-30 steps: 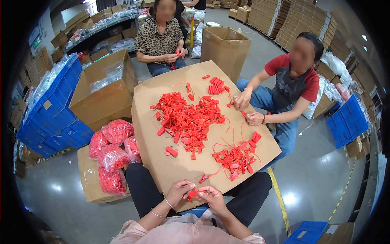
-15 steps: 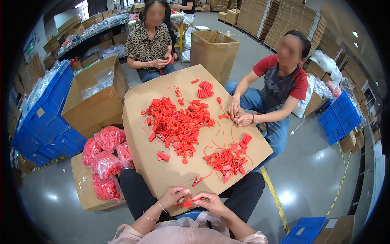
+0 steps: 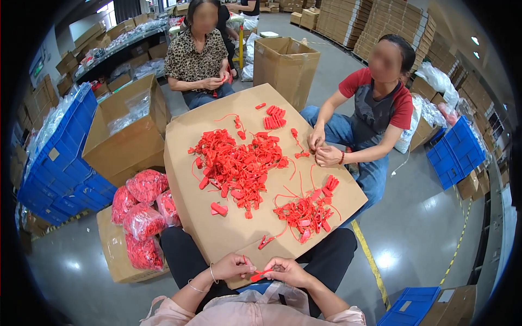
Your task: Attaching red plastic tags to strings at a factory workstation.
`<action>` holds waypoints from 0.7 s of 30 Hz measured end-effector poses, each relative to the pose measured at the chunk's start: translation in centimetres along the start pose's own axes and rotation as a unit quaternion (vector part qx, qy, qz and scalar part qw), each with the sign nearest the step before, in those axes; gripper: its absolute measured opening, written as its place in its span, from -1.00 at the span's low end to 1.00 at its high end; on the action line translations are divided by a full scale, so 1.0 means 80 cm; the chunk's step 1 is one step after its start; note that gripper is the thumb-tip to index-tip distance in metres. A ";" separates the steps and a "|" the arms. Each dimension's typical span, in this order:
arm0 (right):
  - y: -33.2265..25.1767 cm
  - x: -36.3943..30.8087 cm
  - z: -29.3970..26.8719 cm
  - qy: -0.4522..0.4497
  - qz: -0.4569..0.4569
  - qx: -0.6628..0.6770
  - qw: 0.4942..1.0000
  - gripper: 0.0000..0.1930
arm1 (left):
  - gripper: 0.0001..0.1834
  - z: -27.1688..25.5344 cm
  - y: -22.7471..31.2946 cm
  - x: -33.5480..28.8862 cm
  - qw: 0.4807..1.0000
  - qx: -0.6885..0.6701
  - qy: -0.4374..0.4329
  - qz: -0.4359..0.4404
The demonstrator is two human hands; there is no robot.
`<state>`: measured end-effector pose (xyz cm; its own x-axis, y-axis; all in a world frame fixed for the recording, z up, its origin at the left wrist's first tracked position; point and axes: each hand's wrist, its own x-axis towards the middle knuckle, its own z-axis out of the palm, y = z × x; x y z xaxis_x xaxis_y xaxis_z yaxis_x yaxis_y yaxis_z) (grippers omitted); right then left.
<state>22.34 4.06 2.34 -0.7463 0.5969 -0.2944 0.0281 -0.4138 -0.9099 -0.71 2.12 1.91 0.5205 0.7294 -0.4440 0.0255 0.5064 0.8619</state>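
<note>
Over the near edge of the cardboard tabletop [image 3: 228, 245], my right hand [image 3: 289, 271] pinches a small red plastic clip [image 3: 258, 277]. My left hand [image 3: 235, 266] is closed in a pinch on a thin red cord [image 3: 247, 259] beside it. Just beyond my fingers lies a single red clip with a cord [image 3: 264, 242]. A small pile of red clips and cords [image 3: 304, 213] sits to the right. The larger tangled heap [image 3: 239, 165] covers the middle of the tabletop.
A person in a red-sleeved shirt [image 3: 378, 103] works with red pieces at the right edge; another in a patterned shirt [image 3: 197, 60] sits at the far side. Bagged red parts [image 3: 144, 220] lie on a box at left. Open cartons [image 3: 285, 70] and blue crates [image 3: 60, 157] stand around.
My left hand has shifted slightly, with its fingertips nearer the clip. The right hand keeps its pinch on the clip. The person at right has moved their hands a little.
</note>
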 end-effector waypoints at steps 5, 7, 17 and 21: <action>-0.016 -0.002 0.005 0.058 -0.090 -0.201 0.974 -0.89 | -0.84 -0.002 -0.004 -0.003 0.998 0.012 0.060 0.009; -0.020 -0.001 -0.002 0.095 -0.102 -0.272 0.952 -0.89 | -0.85 -0.006 -0.005 -0.005 0.997 0.008 0.078 0.003; 0.036 0.060 0.004 0.326 -0.239 0.102 0.909 -0.90 | -0.69 0.048 -0.005 0.003 0.987 -0.016 0.134 0.092; 0.018 0.057 0.001 0.210 -0.169 0.355 0.895 -0.92 | -0.73 0.039 -0.015 0.005 0.981 -0.135 0.103 0.098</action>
<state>18.93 6.15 -0.31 -0.3130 0.9144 -0.2566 -0.6933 -0.4046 -0.5963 2.14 0.34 1.47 0.3082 0.8883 -0.3406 -0.2996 0.4304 0.8515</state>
